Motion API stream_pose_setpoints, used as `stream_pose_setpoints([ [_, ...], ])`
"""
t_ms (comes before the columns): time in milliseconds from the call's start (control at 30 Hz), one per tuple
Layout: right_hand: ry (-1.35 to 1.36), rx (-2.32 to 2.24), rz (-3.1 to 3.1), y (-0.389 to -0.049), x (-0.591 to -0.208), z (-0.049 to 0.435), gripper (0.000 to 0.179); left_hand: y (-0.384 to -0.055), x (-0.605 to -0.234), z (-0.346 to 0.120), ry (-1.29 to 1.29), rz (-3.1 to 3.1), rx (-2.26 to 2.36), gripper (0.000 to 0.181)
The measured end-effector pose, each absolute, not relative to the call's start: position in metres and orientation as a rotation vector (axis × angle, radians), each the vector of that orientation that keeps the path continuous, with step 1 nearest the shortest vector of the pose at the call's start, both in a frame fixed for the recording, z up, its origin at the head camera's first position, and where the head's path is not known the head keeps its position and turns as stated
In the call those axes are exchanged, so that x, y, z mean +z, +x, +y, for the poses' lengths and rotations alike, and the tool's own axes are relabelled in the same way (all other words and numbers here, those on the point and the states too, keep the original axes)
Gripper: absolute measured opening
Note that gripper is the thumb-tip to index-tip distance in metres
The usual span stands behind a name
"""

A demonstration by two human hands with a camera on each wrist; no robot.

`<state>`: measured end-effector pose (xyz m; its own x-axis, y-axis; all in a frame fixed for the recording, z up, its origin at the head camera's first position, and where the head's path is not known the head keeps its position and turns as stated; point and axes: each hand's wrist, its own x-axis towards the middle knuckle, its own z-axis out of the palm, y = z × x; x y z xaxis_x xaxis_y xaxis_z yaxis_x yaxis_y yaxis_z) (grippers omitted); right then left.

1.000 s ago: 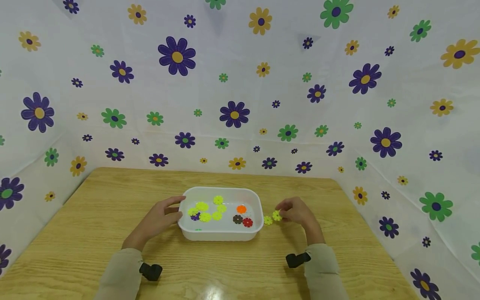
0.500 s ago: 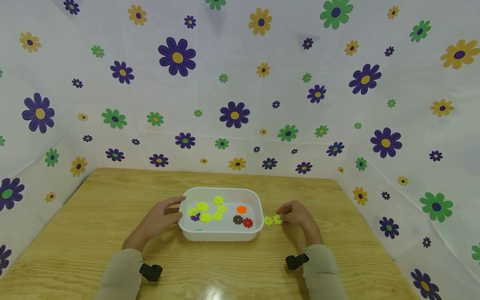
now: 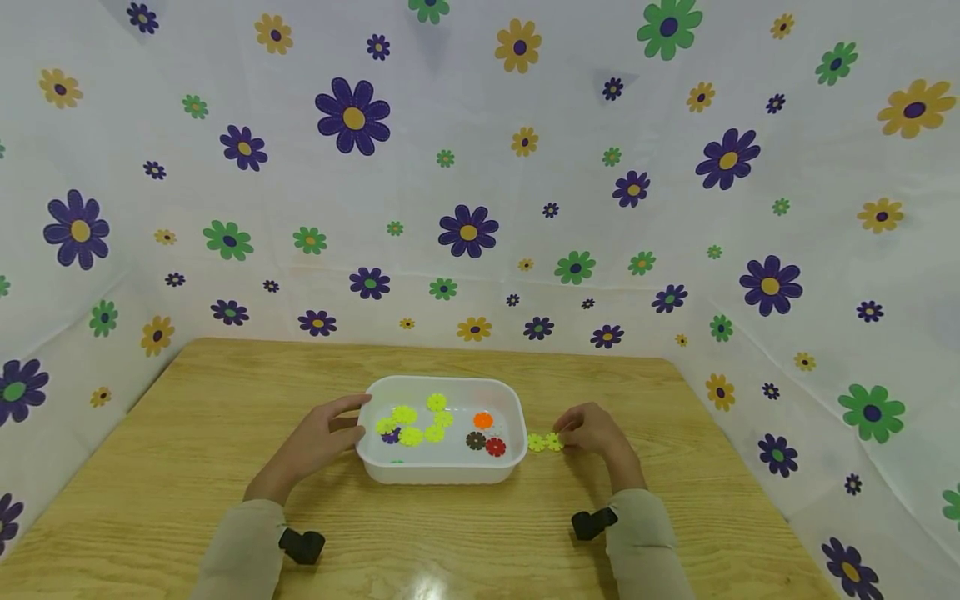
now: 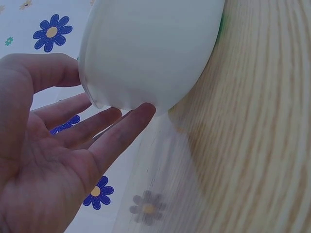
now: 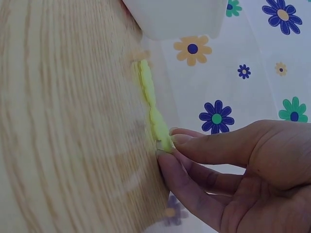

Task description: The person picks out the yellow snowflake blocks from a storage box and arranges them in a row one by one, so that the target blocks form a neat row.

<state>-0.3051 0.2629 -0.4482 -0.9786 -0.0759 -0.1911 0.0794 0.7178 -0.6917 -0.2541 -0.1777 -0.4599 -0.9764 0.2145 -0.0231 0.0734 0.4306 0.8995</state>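
My left hand (image 3: 326,433) rests its thumb and fingertips against the left end of a white plastic tub (image 3: 435,473), fingers nearly straight; in the left wrist view they touch its outer wall (image 4: 146,53). Inside the tub lie several yellow notched interlocking discs (image 3: 410,437), plus an orange disc (image 3: 483,420), a brown one (image 3: 476,441), a red one (image 3: 495,447) and a partly covered purple one (image 3: 390,436). Right of the tub, my right hand (image 3: 592,429) pinches a yellow disc (image 5: 160,130) between thumb and fingers, edge to edge with a second yellow disc (image 5: 146,82), low over the table.
The wooden table (image 3: 420,533) carries the tub near its middle. A white sheet printed with flowers (image 3: 480,175) hangs behind the table and along both sides. Each wrist wears a black camera, such as the one on the left sleeve (image 3: 302,546).
My right hand has lowered slightly toward me with the yellow disc, which now sits in line with the second one. The left hand and the tub stay where they were.
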Motion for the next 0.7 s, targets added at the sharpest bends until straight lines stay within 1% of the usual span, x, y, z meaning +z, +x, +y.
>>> stream_pose_setpoints([
  [200, -0.003, -1.080, 2.731, -0.304, -0.446, 0.265, 0.018, -0.254, -0.461, -0.177, 0.254, 2.520, 1.613, 0.057],
  [433, -0.017, -1.142, 2.707, -0.297, -0.432, 0.265, 0.020, -0.254, -0.461, -0.177, 0.252, 2.518, 1.613, 0.057],
  [700, -0.212, -1.254, 2.697, -0.296, -0.417, 0.257, 0.026, -0.254, -0.461, -0.177, 0.244, 2.531, 1.599, 0.057],
])
